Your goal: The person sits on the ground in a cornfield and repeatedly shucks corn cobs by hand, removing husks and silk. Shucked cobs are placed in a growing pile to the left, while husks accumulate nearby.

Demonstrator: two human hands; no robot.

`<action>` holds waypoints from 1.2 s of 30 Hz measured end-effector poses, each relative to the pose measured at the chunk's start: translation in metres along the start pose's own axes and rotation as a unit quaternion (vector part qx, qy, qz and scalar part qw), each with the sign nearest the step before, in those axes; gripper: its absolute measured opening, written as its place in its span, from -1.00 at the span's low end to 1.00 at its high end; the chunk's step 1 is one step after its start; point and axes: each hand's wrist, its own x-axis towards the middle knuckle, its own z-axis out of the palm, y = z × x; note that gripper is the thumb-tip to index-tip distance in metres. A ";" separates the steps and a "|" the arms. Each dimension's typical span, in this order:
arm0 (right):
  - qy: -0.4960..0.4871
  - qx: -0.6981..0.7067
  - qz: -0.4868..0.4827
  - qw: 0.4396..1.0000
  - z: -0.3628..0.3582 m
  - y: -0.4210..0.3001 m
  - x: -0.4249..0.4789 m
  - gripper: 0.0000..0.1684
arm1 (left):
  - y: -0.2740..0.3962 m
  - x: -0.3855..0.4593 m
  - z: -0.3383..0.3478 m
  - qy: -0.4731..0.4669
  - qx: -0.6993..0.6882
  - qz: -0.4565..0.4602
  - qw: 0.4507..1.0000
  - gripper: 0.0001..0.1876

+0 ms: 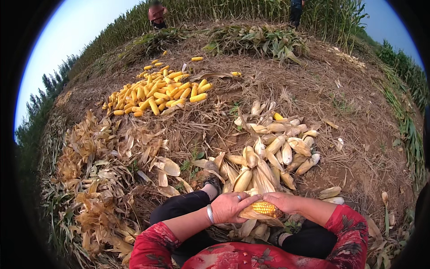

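Between my two hands, close to my body, is a corn ear with its husk partly opened and yellow kernels showing. My left hand, with a ring and a bracelet on it, grips the husk at the ear's left end. At the upper right of the ear, my right hand holds the husk, its thumb near the left one. Beyond my hands lies a heap of unhusked corn ears in dry pale husks. One ear in that heap shows yellow kernels.
Farther off to the left lies a pile of husked yellow corn ears. Stripped husks are heaped along my left side. Cut green stalks lie across the back. Two people, one in a pink top, stand near the standing corn.
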 end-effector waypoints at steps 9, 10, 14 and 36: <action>0.018 -0.021 0.034 0.999 -0.009 0.013 0.019 -0.72 | 0.004 -0.003 0.006 0.001 -0.059 -0.047 0.997 -0.13; 0.010 0.056 0.038 0.998 -0.010 0.015 0.021 -0.77 | 0.005 -0.003 0.007 0.003 -0.080 -0.059 0.995 -0.13; 0.005 -0.206 -0.166 0.964 -0.010 0.013 0.022 -0.78 | 0.004 -0.005 0.015 0.008 -0.169 -0.093 0.981 -0.17; 0.070 -0.591 -0.037 0.803 0.016 -0.044 0.082 -0.69 | -0.030 0.011 0.009 0.275 -0.617 -0.319 0.665 -0.39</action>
